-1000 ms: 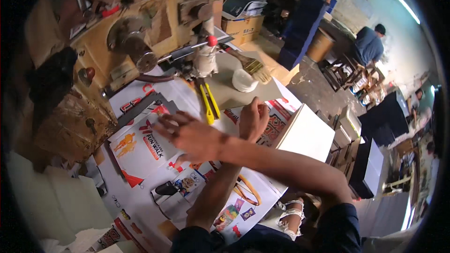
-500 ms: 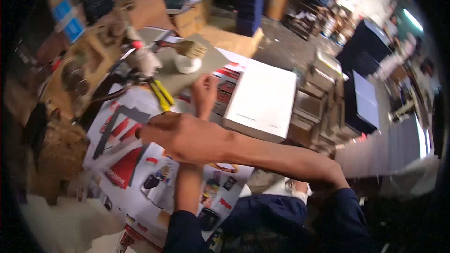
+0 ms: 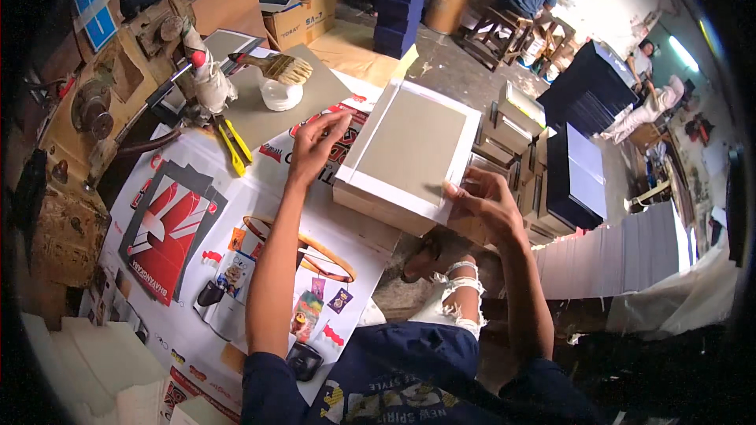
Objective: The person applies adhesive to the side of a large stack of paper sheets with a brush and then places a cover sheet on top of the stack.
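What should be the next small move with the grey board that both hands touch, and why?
Probably lower the board flat onto the table. The right hand grips its near corner, the left hand only touches its left edge, and it overhangs the table edge, so it looks unsettled.

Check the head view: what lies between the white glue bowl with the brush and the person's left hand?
In the head view, between the bowl and left hand lies only the grey board sheet edge and printed poster paper.
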{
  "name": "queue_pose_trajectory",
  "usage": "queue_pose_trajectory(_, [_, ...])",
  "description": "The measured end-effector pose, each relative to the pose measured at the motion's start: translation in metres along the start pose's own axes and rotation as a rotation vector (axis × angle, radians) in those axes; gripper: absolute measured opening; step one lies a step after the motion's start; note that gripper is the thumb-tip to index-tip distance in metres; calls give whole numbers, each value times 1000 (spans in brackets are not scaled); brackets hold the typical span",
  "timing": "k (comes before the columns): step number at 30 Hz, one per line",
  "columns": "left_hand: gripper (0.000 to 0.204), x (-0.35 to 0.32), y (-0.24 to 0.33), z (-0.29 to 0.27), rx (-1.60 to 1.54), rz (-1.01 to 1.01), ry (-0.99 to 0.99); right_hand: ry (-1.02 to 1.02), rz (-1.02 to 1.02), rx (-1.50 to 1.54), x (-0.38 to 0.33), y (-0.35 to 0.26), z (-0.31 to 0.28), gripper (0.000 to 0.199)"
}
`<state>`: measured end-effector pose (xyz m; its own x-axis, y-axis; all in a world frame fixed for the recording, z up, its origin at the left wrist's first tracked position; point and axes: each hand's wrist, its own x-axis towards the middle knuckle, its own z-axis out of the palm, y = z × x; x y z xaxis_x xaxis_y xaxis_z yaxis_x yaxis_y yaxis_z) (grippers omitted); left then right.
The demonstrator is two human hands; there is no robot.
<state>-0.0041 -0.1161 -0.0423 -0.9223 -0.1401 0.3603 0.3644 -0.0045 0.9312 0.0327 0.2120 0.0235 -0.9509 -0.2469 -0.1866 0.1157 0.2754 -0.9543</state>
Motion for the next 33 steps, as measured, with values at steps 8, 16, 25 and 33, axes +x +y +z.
queue_pose_trajectory(8, [39, -6, 2, 0, 375, 194, -167, 13, 16, -213, -3, -18, 2, 55])
queue_pose_trajectory(16, [41, -2, -9, -4, 191, 122, -211, 68, 12, -258, -3, -24, 9, 45])
queue_pose_trajectory(25, [40, -1, -7, -7, 219, 90, -236, 55, 16, -138, -3, -16, 10, 56])
queue_pose_trajectory(33, [41, -3, 3, 4, 220, 61, -257, 132, -38, 80, -16, 5, 6, 40])
